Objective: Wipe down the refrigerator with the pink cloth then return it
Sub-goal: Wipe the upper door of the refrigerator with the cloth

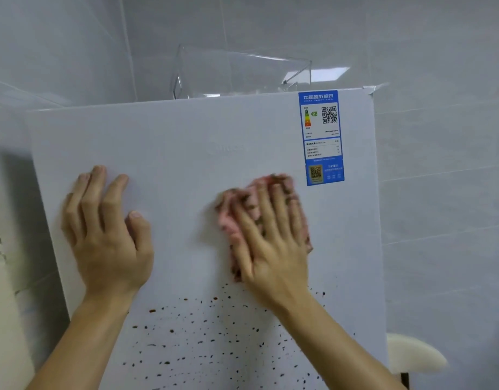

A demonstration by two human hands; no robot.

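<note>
While the right hand [268,237], fingers straight and spread, presses the pink cloth [231,218] flat against the white refrigerator door [186,136], the left hand [107,229] rests open on the door well to its left, palm down, holding nothing. The cloth lies in the door's upper half, just beside the lower corner of the blue energy label [323,136], and shows brown soiling. Brown specks [203,333] cover the door below both hands, so the wiping should probably work downward. It would go best with even palm pressure, overlapping passes, and a refold to a cleaner face to avoid smearing. The bunched cloth's long axis runs up the door, leaning slightly right at the top; no distinct leading end shows.
</note>
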